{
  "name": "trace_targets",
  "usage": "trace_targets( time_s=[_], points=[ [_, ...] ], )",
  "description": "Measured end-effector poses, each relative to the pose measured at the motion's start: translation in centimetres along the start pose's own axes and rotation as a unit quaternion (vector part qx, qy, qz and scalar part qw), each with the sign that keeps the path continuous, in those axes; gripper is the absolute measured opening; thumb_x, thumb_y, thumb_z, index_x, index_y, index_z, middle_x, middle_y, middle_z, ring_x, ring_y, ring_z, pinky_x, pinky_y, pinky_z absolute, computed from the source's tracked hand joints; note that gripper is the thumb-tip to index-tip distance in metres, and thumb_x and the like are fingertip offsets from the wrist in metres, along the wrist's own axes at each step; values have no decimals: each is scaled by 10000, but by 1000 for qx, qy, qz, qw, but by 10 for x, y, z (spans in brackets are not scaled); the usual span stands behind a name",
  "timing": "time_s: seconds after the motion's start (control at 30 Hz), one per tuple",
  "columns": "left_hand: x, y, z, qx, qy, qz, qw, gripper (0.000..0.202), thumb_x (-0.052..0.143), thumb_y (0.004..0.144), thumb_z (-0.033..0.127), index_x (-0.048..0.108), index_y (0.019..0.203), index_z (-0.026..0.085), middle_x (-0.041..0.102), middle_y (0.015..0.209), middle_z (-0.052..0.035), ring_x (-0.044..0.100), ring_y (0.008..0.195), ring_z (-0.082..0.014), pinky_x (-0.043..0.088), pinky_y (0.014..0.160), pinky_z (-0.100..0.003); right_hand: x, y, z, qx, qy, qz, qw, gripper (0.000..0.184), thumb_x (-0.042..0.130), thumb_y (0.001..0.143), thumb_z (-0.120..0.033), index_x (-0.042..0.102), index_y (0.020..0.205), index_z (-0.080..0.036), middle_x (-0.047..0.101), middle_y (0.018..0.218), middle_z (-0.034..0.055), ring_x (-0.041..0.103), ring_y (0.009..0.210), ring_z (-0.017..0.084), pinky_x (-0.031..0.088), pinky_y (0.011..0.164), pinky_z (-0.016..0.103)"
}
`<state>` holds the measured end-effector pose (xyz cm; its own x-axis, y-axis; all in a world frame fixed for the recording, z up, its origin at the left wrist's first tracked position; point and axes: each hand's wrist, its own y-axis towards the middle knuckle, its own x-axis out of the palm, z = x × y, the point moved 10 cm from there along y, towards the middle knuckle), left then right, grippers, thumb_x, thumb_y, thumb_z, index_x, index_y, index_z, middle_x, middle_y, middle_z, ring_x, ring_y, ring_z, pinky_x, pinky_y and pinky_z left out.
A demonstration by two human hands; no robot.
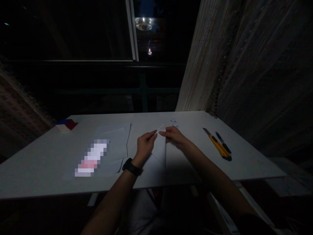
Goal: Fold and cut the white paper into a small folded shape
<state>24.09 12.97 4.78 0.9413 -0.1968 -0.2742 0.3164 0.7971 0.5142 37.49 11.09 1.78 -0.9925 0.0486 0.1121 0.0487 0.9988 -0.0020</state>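
Lighting pretty dim, but enough to go on. Folded paper (159,148) flat on the white table (49,156), dead centre, with its far tip lifted and caught between both hands. Left hand (144,146) pinched shut on the tip's left edge, thumb and forefinger together, black watch (132,167) on the wrist. Right hand (175,135) closed on the same tip from the other side, fingertips nearly meeting the left's. Rest of the sheet running back toward the near table edge, below and between the two wrists, with a crease down the middle. Quick count: one folded sheet in the grip, two hands on it. Just beside the left hand, loose sheets (117,140) spread flat and overlapping, can't tell how many. One red-and-blue block (66,124) at the far left corner, well apart from everything. Two tiny scraps (174,122) just past the right hand, too small to make out properly. Over on the right, one yellow utility knife (218,145) and one dark pen (223,142), side by side, just about touching at the near end. Pale curtain (207,58) hanging behind the right side, dark window (73,32) behind the rest.
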Motion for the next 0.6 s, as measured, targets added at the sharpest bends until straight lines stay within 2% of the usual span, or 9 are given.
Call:
trace_targets(
  time_s=[0.3, 0.6],
  points=[
    [-1, 0, 7, 23, 12, 0, 1000, 243, 583, 784, 303, 687, 981, 207, 698, 867, -47, 631, 784, -166, 487, 729, -289, -2, -1, -4, -13, 7, 15, 1000, 338, 747, 581, -412, 643, 698, -113, 632, 612, 30, 576, 531, 128, 448, 518, 251],
    [2, -1, -3, -9, -21, 3, 1000, 286, 596, 770, 310, 674, 1018, 191, 704, 891, -58, 639, 787, -178, 490, 730, -298, 0, -2, -13, -45, 31, 20, 998, 349, 759, 555, -416, 643, 709, -125, 647, 631, 26, 584, 580, 133, 445, 584, 260]
  ],
)
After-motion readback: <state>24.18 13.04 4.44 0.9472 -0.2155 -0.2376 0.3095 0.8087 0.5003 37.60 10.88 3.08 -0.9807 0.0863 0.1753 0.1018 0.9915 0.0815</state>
